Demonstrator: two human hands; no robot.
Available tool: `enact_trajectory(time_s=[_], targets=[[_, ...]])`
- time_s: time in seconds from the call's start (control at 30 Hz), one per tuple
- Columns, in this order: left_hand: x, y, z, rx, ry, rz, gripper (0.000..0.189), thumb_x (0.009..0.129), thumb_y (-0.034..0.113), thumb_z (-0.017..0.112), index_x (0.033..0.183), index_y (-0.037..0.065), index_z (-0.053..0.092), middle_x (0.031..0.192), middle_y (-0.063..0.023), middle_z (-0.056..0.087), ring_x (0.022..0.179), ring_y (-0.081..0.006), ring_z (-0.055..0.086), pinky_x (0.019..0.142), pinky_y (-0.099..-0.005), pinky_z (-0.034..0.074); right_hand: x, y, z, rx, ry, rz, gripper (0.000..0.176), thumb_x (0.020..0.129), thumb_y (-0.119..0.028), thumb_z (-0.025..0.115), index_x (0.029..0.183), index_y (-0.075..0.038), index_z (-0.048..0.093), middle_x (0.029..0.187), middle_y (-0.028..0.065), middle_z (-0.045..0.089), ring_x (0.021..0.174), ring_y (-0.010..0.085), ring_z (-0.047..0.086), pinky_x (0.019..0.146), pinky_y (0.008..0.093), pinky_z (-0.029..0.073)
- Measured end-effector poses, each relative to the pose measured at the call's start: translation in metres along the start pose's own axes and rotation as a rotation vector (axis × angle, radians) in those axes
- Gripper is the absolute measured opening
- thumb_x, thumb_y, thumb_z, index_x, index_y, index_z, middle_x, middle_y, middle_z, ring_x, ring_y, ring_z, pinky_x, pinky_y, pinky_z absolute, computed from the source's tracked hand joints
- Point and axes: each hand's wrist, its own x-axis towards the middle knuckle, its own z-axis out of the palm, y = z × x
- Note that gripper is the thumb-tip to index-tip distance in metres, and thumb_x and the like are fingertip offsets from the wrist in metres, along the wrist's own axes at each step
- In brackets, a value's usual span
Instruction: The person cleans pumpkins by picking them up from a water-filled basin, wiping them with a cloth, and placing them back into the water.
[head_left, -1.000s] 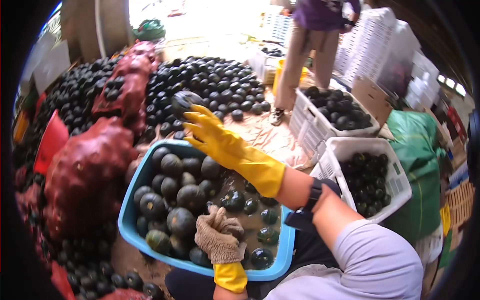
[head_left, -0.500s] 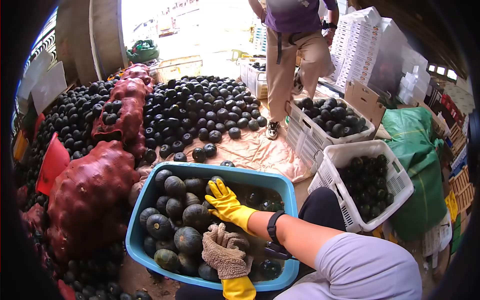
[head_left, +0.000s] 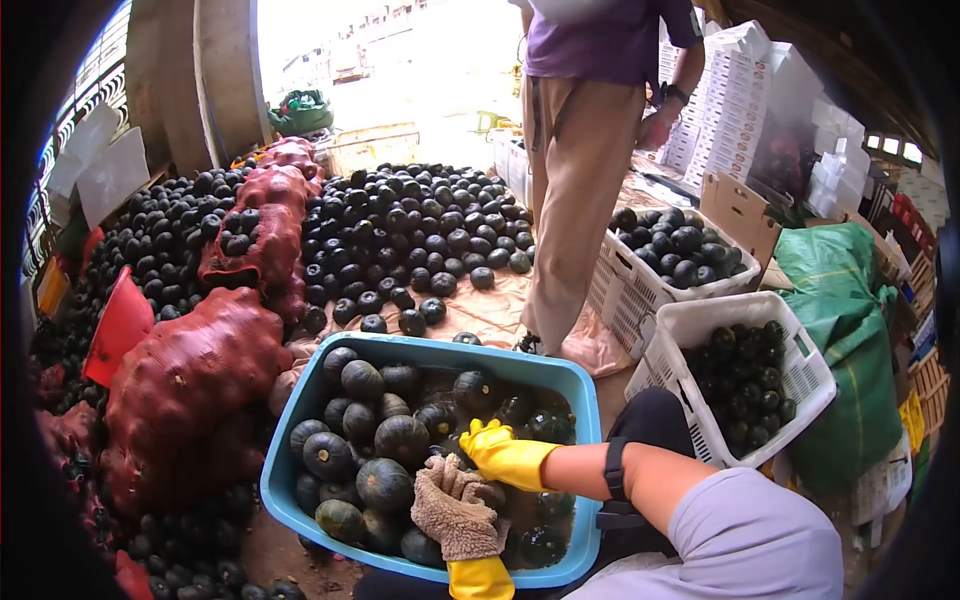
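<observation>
A blue tub [head_left: 285,460] of murky water holds several dark green squashes [head_left: 400,437]. My right hand [head_left: 503,455], in a yellow rubber glove, reaches down into the tub. Its fingers curl over a squash [head_left: 489,492] right beside my left hand. My left hand [head_left: 455,505] lies at the tub's near edge. It has a yellow cuff and is wrapped in a brown fuzzy cloth, with the fingers bent against the same squash. A black watch sits on my right wrist.
A large heap of loose squashes [head_left: 420,215] covers the floor beyond the tub. Red net sacks [head_left: 190,375] of squashes lie at left. Two white crates [head_left: 800,370] with squashes stand at right. Another person [head_left: 580,180] stands just past the tub, by a green bag [head_left: 840,300].
My right hand was raised high over the heap with open fingers, then came down into the tub beside the cloth. The other person stepped closer. My left hand stayed in place.
</observation>
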Motion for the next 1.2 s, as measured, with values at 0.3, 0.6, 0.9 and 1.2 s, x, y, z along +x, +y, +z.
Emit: enact_trajectory(time_s=[0.3,0.6,0.9,1.2], targets=[[0.003,-0.001,-0.005,0.005,-0.064,0.012,0.019,0.102,0.023,0.059,0.102,0.008,0.069,0.08,-0.0022,0.066,0.052,-0.0126,0.052,0.045,-0.0247,0.046,0.036,0.015,0.051,0.291,0.476,-0.019,0.054,0.08,-0.03,0.083,0.13,-0.016,0.066,0.137,0.0153,0.064,0.119,0.044,0.066,0.101,0.0558,0.056],[-0.01,-0.002,0.017,0.04,0.077,0.041,0.014,0.102,0.023,0.059,0.098,0.013,0.067,0.078,-0.0025,0.064,0.05,-0.0139,0.051,0.043,-0.0267,0.046,0.016,0.018,-0.002,0.235,0.078,-0.13,0.052,0.092,-0.034,0.078,0.14,-0.015,0.069,0.144,0.0202,0.066,0.135,0.0433,0.06,0.11,0.0559,0.051],[0.004,-0.008,-0.001,-0.034,-0.177,0.019,0.017,0.103,0.023,0.054,0.091,0.014,0.062,0.074,-0.0012,0.064,0.046,-0.0146,0.049,0.04,-0.0251,0.043,0.013,0.011,0.022,0.249,0.227,-0.041,0.043,0.092,-0.033,0.072,0.134,-0.021,0.072,0.151,0.0132,0.058,0.14,0.0422,0.053,0.113,0.0605,0.046],[0.03,-0.015,-0.027,0.015,-0.171,0.15,0.026,0.107,0.023,0.056,0.108,0.002,0.07,0.1,-0.0138,0.076,0.058,-0.0159,0.062,0.05,-0.0266,0.053,0.059,-0.009,0.072,0.102,0.356,0.091,0.058,0.108,-0.039,0.051,0.164,-0.026,0.044,0.164,0.0113,0.052,0.144,0.0384,0.051,0.112,0.0729,0.037]])
